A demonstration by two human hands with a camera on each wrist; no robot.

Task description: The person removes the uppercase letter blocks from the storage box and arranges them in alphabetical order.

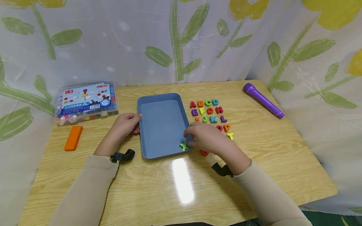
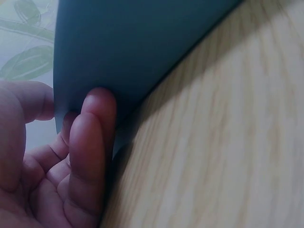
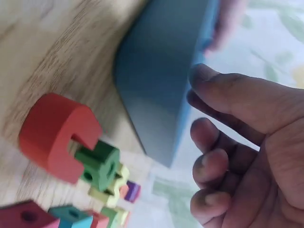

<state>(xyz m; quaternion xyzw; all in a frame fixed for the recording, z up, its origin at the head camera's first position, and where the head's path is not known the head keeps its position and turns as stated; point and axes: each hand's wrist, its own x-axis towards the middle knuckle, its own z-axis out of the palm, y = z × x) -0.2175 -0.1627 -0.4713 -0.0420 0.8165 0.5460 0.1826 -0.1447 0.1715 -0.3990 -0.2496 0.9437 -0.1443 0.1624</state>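
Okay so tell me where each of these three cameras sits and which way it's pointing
Head: worn on the head, looking forward and down at the table; both sleeves show, the left hand at the blue tray, the right hand by the green X.
Left wrist: low beside the tray's wall; fingers touch it.
Right wrist: low at the tray's other side; curled fingers, red letter.
Shared: all three show the tray.
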